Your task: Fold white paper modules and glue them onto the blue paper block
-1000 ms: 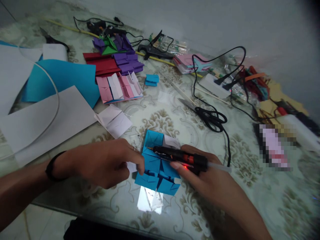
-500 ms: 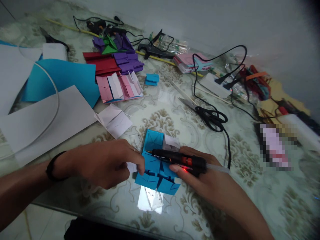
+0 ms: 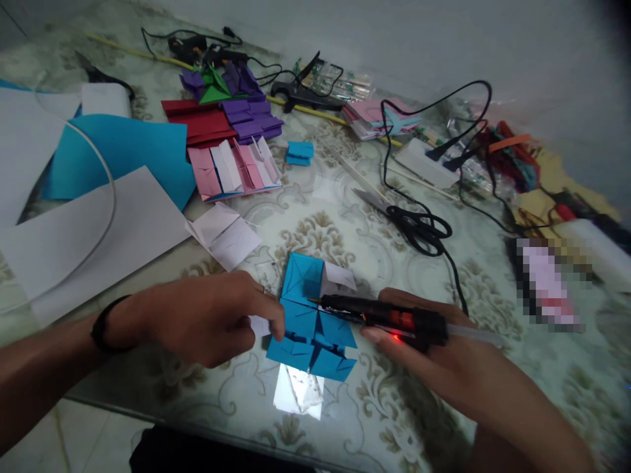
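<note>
A folded blue paper piece with a white flap lies near the middle front of the table. My right hand is wrapped round a black glue gun, which has a red light lit and a clear stick out of its back. The gun's tip is over the blue paper, just below its upper square. At the paper's left edge is my left hand, with its fingers curled and the index fingertip on the blue paper. Its other fingers are bent under, and nothing shows between them.
Black scissors lie right of centre beside a black cord. Pink, red and purple folded papers stand behind. White sheets and a blue sheet cover the left. A white power strip sits at the back right.
My right hand and the glue gun have moved to the right, and the gun's tip has shifted right over the blue paper. My left hand stays nearly in place.
</note>
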Demonstrator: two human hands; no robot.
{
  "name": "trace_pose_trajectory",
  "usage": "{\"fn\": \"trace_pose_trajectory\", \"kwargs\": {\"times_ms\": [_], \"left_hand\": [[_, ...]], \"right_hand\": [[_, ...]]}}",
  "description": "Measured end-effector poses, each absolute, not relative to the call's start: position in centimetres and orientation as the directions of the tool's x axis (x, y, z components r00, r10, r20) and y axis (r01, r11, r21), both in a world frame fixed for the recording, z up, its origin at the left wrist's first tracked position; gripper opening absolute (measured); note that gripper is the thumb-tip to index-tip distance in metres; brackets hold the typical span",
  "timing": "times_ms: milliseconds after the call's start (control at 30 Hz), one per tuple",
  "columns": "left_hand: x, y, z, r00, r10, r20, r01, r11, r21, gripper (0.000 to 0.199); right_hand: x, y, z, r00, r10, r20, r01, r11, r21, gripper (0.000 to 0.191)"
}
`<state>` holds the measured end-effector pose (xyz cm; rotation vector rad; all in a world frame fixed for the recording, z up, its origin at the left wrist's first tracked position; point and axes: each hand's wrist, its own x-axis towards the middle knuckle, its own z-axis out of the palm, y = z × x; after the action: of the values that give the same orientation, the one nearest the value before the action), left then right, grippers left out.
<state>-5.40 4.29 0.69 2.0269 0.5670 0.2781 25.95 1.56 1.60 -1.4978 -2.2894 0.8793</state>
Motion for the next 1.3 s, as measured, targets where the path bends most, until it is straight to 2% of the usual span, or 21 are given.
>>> {"fn": "trace_pose_trajectory", "kwargs": {"times_ms": [400,667,867,1300], "left_hand": [[-5.4,4.3,0.5,0.867,0.497,-0.018,0.262,-0.425,0.866,0.048],[-5.4,4.1,0.9,0.865,0.502,-0.014,0.274,-0.448,0.851,0.048],[-5.3,4.2,0.6,0.872,0.489,-0.004,0.253,-0.444,0.860,0.048],[-5.3,3.8,0.1,0.869,0.493,0.028,0.238,-0.468,0.851,0.051]], "right_hand": [[26.2,1.9,2.3,-0.433,0.892,-0.130,0.722,0.257,-0.643,0.030],[26.4,2.1,2.3,-0.417,0.900,-0.130,0.719,0.239,-0.652,0.024],[25.6,2.7,1.3,-0.360,0.932,-0.038,0.744,0.262,-0.615,0.025],[23.5,3.4,-0.2,-0.294,0.955,-0.044,0.746,0.201,-0.635,0.031]]}}
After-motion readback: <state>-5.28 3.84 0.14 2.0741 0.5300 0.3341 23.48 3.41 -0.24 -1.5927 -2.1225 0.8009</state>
